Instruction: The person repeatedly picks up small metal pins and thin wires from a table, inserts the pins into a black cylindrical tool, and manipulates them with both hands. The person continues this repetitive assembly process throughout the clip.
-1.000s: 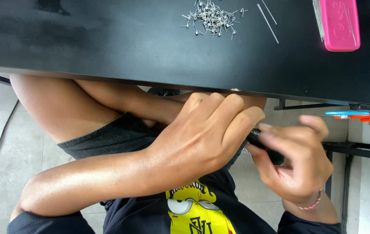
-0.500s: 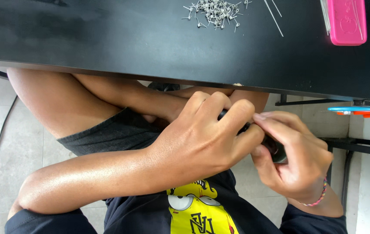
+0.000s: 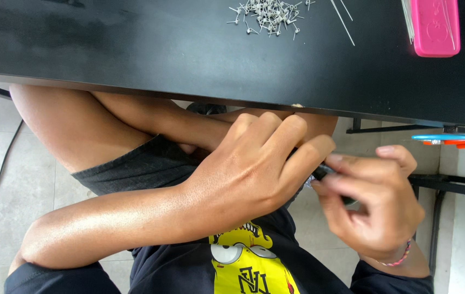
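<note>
Both my hands meet below the black table's [image 3: 134, 60] edge, over my lap. My left hand [image 3: 254, 171] is curled, fingers bent over a small dark tool [image 3: 327, 173]. My right hand [image 3: 377, 204] pinches the same tool between thumb and fingers; most of it is hidden. Up on the table lie a heap of pins [image 3: 268, 12] and a pink case [image 3: 435, 27], well apart from my hands.
</note>
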